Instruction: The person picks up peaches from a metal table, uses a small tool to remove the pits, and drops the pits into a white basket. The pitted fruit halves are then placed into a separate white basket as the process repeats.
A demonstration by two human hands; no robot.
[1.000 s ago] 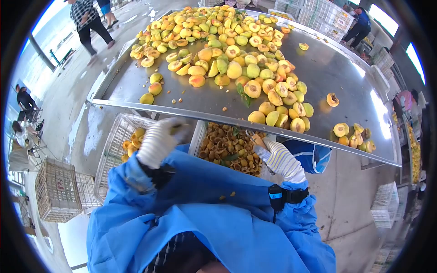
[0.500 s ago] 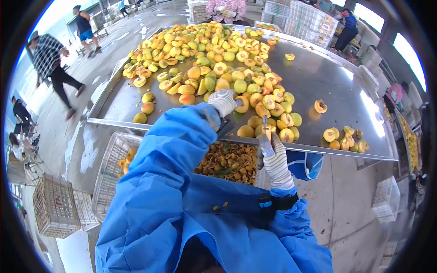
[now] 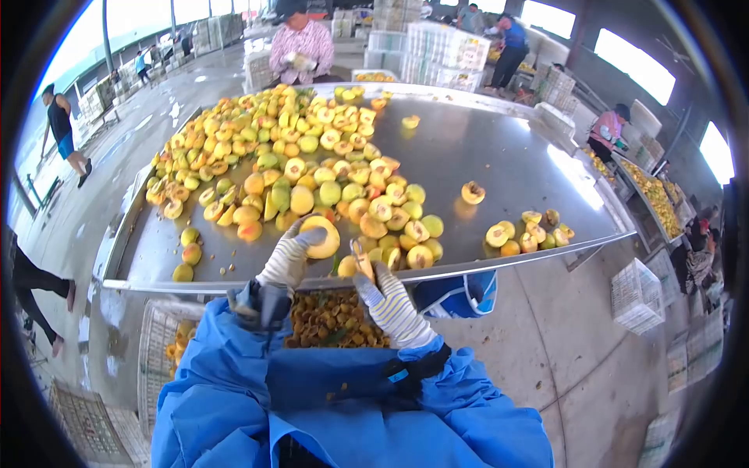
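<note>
My left hand (image 3: pixel 287 257), in a striped glove, is closed around a yellow peach half (image 3: pixel 322 237) at the near edge of the metal table (image 3: pixel 460 148). Its pale cut face shows, with the thumb across it. In my right hand (image 3: pixel 394 306), also gloved, is a small pitting tool (image 3: pixel 362 262) with a wooden handle and a looped metal tip pointing up. The tip stands a little right of the peach half, apart from it. Just beyond both hands lie loose peach halves (image 3: pixel 374 222), part of a large heap (image 3: pixel 265 129).
Below the table edge is a container of brown-orange scraps (image 3: pixel 335 318), beside a white crate (image 3: pixel 156 343). A small peach group (image 3: pixel 527 238) lies at the table's right. A co-worker (image 3: pixel 303 48) is across the table; stacked crates (image 3: pixel 445 54) stand behind.
My left hand has drawn back from the heap towards me and now holds a peach half. My right hand with the tool has come nearer to it. The view has tilted up.
</note>
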